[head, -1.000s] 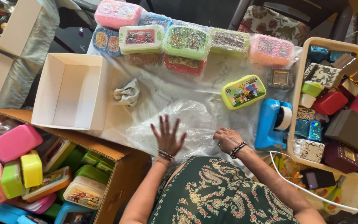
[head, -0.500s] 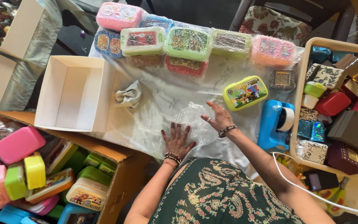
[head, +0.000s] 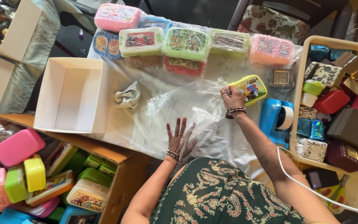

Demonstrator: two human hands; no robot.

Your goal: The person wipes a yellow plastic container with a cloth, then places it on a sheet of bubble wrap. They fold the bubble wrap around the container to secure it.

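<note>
My left hand (head: 179,137) lies flat with fingers spread on a clear bubble wrap sheet (head: 175,105) spread over the table. My right hand (head: 231,96) reaches further out and pinches the far edge of that sheet, right beside a yellow-green lunch box (head: 250,88) with a cartoon lid. A crumpled grey cloth (head: 127,96) lies on the sheet to the left.
An open white box (head: 72,95) stands at left. Several bubble-wrapped lunch boxes (head: 186,42) line the far edge. A blue tape dispenser (head: 276,118) sits at right, beside a cream tray (head: 298,83) of small gift boxes. A cardboard carton (head: 117,155) of lunch boxes stands at lower left.
My right hand has moved outward along the sheet toward the yellow-green lunch box. My left hand has shifted right and nearer to me, staying flat on the wrap.
</note>
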